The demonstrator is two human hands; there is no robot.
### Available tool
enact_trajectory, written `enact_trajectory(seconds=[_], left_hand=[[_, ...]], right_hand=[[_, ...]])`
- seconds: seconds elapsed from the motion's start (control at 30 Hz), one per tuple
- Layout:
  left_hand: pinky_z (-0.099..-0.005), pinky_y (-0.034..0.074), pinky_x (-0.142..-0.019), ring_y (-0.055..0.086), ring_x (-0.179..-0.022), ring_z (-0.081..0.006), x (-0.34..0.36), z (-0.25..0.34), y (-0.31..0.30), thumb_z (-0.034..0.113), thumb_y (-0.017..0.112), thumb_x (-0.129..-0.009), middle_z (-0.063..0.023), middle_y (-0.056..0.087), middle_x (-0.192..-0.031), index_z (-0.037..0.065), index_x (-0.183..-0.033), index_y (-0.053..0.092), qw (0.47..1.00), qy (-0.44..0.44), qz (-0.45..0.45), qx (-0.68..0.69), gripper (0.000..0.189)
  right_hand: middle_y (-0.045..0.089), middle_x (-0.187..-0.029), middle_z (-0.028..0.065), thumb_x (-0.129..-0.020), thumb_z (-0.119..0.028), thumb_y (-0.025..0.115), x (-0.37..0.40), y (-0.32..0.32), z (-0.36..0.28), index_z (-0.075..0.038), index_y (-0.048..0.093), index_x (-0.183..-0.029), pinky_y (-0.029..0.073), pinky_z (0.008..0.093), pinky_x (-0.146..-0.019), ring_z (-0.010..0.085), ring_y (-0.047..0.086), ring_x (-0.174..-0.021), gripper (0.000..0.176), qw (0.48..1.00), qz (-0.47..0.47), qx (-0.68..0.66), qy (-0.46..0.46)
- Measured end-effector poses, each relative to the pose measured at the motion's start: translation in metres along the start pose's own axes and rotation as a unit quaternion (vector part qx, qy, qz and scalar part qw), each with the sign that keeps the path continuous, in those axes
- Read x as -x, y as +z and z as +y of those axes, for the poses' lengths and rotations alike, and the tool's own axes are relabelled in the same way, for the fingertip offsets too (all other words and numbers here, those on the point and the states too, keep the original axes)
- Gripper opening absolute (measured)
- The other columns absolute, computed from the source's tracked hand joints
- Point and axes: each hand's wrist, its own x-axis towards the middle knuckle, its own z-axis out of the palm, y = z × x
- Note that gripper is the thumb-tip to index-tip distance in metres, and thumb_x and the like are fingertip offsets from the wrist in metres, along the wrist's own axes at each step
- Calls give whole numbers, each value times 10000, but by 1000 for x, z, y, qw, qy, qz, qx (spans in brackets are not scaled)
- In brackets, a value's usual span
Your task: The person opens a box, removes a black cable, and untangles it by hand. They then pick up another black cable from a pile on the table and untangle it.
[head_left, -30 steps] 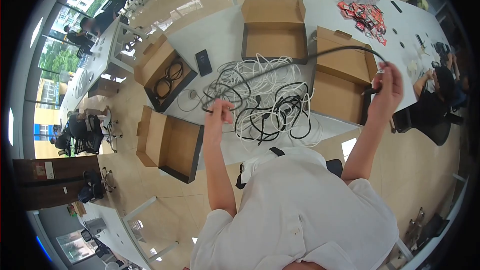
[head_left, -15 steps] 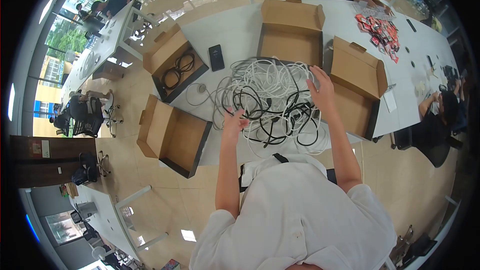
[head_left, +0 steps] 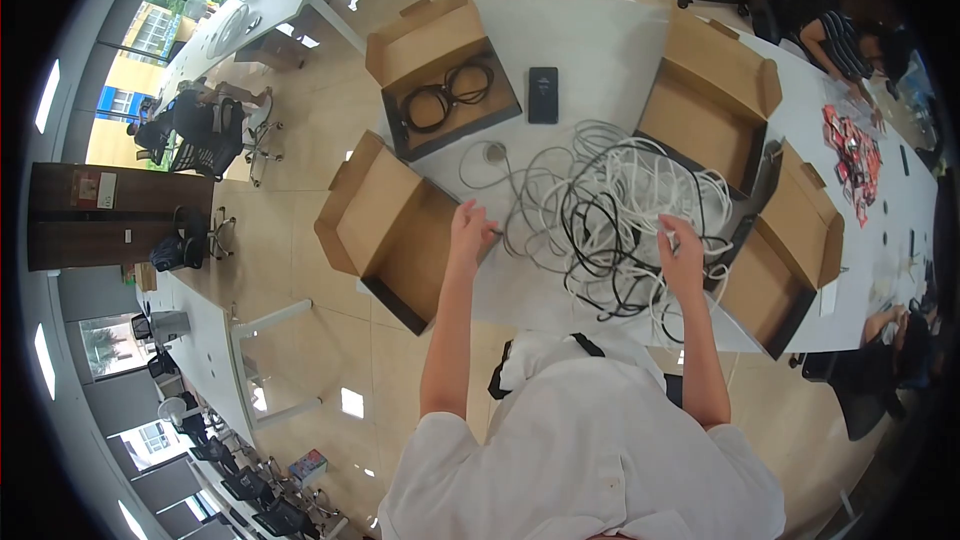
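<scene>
A tangled heap of white, grey and black cables (head_left: 610, 215) lies on the white table. Over its right part is my right hand (head_left: 683, 252), fingers bent and apart, with no cable plainly held. My left hand (head_left: 470, 235) is beside the heap, at the right edge of the near-left cardboard box (head_left: 405, 240). Its fingers are loosely spread and hold nothing I can see. Behind that box stands another open box (head_left: 440, 45) with coiled black cables (head_left: 447, 97) inside. A dark phone (head_left: 543, 95) lies at the back of the heap.
Two more open cardboard boxes, one back right (head_left: 705, 100) and one near right (head_left: 775, 275), border the heap. Red packets (head_left: 852, 160) lie farther right on the table (head_left: 590, 40). A person in a striped top (head_left: 838, 45) sits at the far right; another is partly visible nearer.
The view has turned left, so the table's things appear farther right. My left hand has moved from the heap's edge to the near-left box. My right hand is now lower over the cables.
</scene>
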Motion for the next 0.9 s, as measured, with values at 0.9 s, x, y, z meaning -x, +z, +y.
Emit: enact_trajectory(seconds=[0.9], left_hand=[[-414,459,-727,595,-764,-292,-357,62,-98,198,654,-823,-117,590,-843,79,-1089,548,723,375,38,-579,310]], right_hand=[[626,-920,150,-786,3,599,-38,160,-85,-10,621,-1019,461,398,-742,339,587,-851,235,985,-145,83,-39]])
